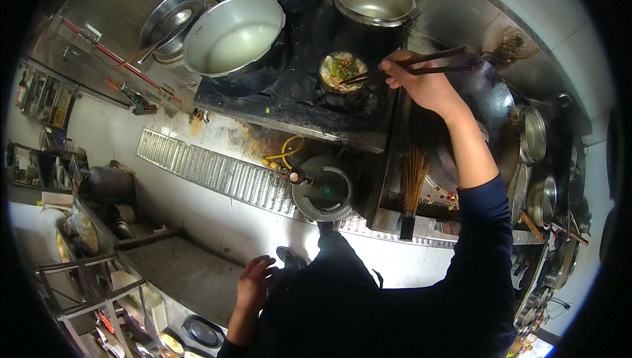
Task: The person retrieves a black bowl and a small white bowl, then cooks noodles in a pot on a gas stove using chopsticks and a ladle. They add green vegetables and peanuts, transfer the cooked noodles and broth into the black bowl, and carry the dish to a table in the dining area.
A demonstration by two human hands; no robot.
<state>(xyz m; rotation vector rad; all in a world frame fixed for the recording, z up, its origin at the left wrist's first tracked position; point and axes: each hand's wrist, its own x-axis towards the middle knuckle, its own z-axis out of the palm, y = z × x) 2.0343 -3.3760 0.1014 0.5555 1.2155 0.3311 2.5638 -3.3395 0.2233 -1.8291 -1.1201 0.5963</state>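
Observation:
My right hand (422,79) grips a pair of dark chopsticks (439,62) over the stove. Their tips reach into a small round pot (343,90) on a burner. In the pot is food (345,69) with pale pieces, green leaves and red bits; what lies beneath it is hidden. Low by my body hangs my left hand (254,284), its fingers loosely bent and nothing visible in them. The palm side of that hand cannot be seen.
On the black stove (296,106) stand a large aluminium pot (234,37) and a deep metal pot (375,5). A wok (489,91) and a bamboo wok brush (414,180) are at right. A gas cylinder (323,190) with a yellow hose (291,148) stands on the floor before me.

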